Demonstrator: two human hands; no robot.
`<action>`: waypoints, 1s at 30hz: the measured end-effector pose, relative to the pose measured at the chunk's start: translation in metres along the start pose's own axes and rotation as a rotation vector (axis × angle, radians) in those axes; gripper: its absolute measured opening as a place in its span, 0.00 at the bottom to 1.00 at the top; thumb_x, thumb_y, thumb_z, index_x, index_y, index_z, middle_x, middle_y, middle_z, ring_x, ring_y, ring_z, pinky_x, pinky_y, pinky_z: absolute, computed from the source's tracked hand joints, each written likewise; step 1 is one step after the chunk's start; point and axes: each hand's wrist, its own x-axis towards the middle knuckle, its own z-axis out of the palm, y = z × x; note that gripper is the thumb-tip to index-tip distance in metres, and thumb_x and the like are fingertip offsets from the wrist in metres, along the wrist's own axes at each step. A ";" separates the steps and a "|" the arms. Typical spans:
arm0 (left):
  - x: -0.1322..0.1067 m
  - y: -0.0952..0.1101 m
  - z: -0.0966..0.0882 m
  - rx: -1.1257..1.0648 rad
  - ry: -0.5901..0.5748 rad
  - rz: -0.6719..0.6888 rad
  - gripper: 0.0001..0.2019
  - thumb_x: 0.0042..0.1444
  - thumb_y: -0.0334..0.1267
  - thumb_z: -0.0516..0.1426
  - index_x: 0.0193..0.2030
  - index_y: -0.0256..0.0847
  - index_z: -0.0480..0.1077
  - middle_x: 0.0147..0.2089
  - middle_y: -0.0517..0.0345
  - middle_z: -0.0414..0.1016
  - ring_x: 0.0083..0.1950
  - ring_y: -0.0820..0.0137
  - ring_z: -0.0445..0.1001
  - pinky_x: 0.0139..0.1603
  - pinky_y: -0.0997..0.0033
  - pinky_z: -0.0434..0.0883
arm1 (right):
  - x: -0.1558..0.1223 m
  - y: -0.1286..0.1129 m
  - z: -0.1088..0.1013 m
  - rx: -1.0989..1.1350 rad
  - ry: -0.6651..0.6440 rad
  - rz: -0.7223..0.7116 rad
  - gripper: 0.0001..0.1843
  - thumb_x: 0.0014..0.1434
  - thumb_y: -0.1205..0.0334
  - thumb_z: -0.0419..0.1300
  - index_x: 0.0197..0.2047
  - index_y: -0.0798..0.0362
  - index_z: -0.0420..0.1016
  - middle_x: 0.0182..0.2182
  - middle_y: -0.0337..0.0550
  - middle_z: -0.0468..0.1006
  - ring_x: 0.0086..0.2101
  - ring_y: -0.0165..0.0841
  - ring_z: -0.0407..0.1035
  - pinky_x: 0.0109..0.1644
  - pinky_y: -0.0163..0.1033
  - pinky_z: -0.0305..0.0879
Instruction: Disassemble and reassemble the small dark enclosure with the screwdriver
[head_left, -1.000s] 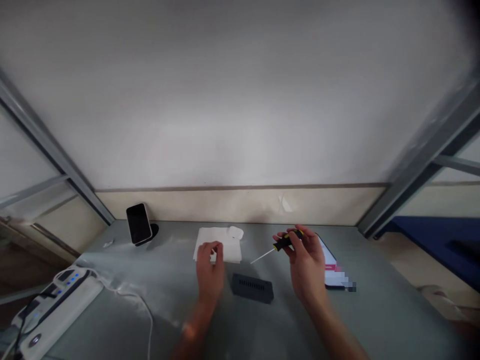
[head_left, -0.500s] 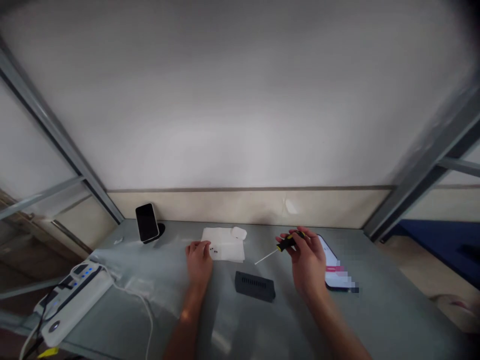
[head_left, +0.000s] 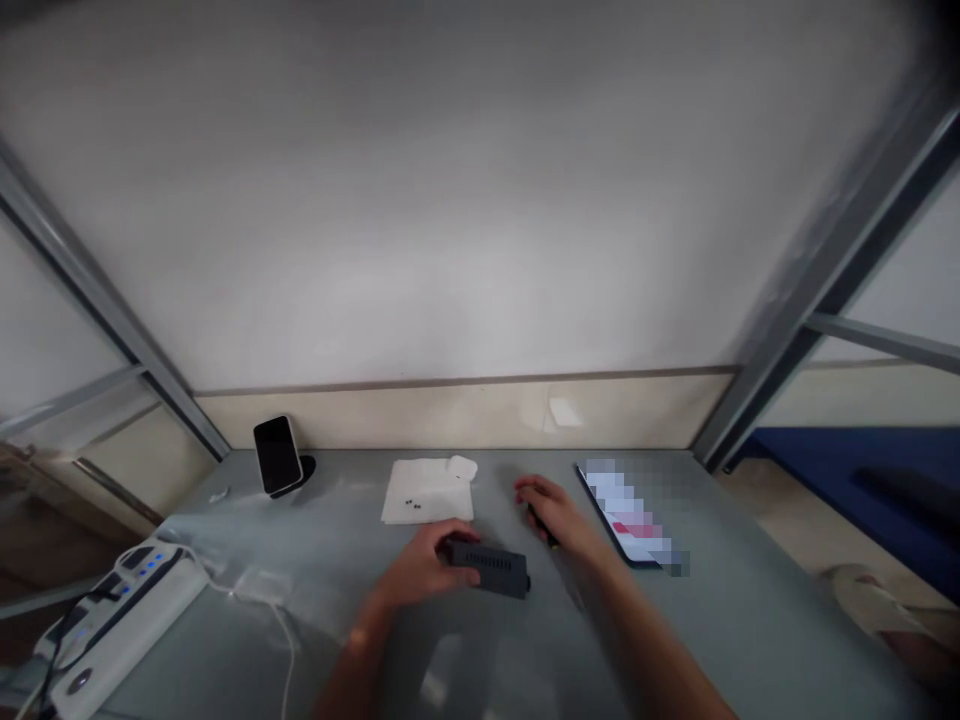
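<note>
A dark grey box with a row of slots [head_left: 491,570] lies at the middle of the grey table. My left hand [head_left: 431,565] grips its left end, thumb in front and fingers behind. My right hand [head_left: 551,510] is closed around the black and yellow handle of a screwdriver [head_left: 553,541], just right of and behind the box; the shaft is hard to make out. Beyond the box lies a white paper sheet [head_left: 427,490] with several tiny dark screw-like pieces [head_left: 413,504] on it. A small white rounded object [head_left: 461,468] rests at the sheet's far right corner.
A phone with a lit, partly blurred screen [head_left: 630,520] lies right of my right hand. At the left stand a small black-screened device [head_left: 277,455] and a white power strip [head_left: 127,625] with a trailing white cable [head_left: 281,620]. A wall [head_left: 480,250] rises behind the table.
My left hand has left the paper and taken hold of the dark box. My right hand has lowered with the screwdriver and turned it, tip no longer pointing left. The view has shifted slightly.
</note>
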 end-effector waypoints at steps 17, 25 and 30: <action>0.010 -0.004 0.046 0.768 0.304 0.193 0.14 0.70 0.37 0.54 0.32 0.41 0.76 0.36 0.53 0.78 0.44 0.59 0.78 0.55 0.53 0.75 | -0.001 0.002 -0.018 -0.744 -0.292 -0.294 0.17 0.65 0.50 0.53 0.44 0.50 0.80 0.39 0.47 0.85 0.41 0.43 0.78 0.48 0.45 0.70; -0.002 0.021 0.050 0.592 0.051 0.249 0.30 0.48 0.48 0.74 0.58 0.48 0.75 0.59 0.48 0.72 0.60 0.52 0.71 0.65 0.49 0.70 | 0.004 0.001 -0.033 -0.862 -0.246 -0.200 0.15 0.67 0.53 0.51 0.39 0.49 0.77 0.22 0.41 0.79 0.28 0.40 0.75 0.38 0.43 0.65; 0.000 0.017 0.062 0.687 0.076 0.181 0.28 0.52 0.42 0.71 0.59 0.48 0.74 0.60 0.47 0.70 0.60 0.51 0.70 0.66 0.46 0.70 | 0.000 -0.002 -0.038 -0.878 -0.310 -0.133 0.17 0.65 0.55 0.55 0.25 0.49 0.71 0.19 0.42 0.79 0.26 0.38 0.74 0.35 0.40 0.61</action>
